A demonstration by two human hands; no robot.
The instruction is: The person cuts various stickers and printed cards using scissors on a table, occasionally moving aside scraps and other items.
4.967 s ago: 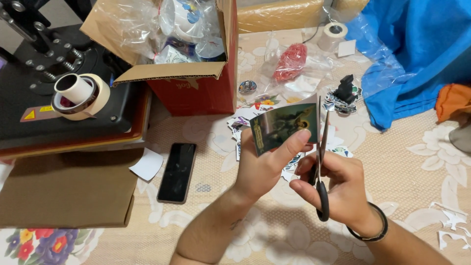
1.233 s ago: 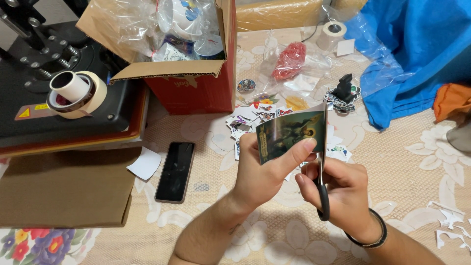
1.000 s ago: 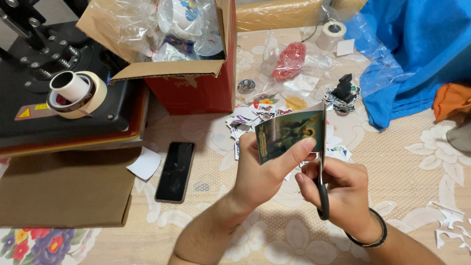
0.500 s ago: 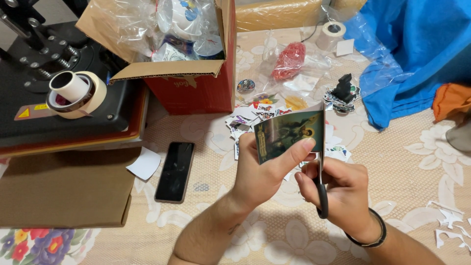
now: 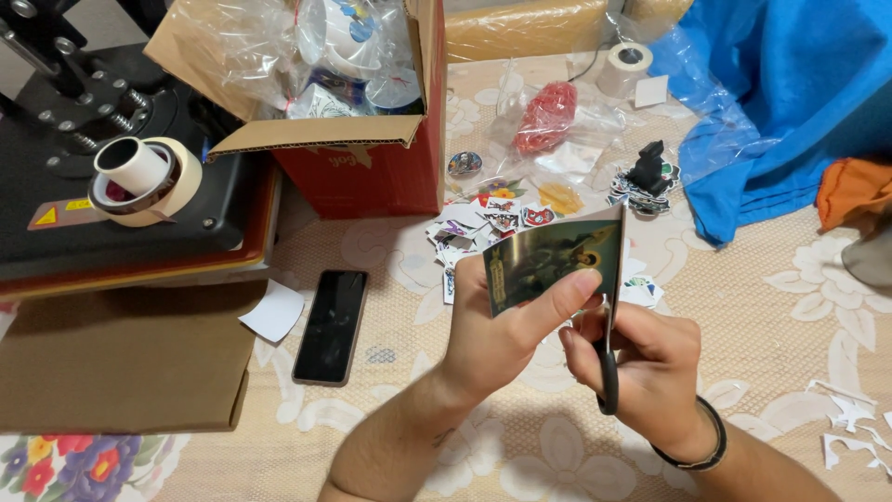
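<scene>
My left hand pinches a dark glossy printed sheet by its lower edge, thumb across the front, holding it upright above the table. My right hand grips black-handled scissors; their blades run up along the sheet's right edge, mostly hidden behind it. A black band sits on my right wrist. Below and behind the sheet lies a pile of small cut stickers.
A red cardboard box stuffed with plastic bags stands behind. A black heat press with tape rolls is at left, a phone beside it. Blue cloth, a red bag, paper scraps lie right.
Over five seconds the scissors have moved from beside the sheet up along its right edge, and my left hand has turned the sheet slightly. In the last second almost nothing shifts.
</scene>
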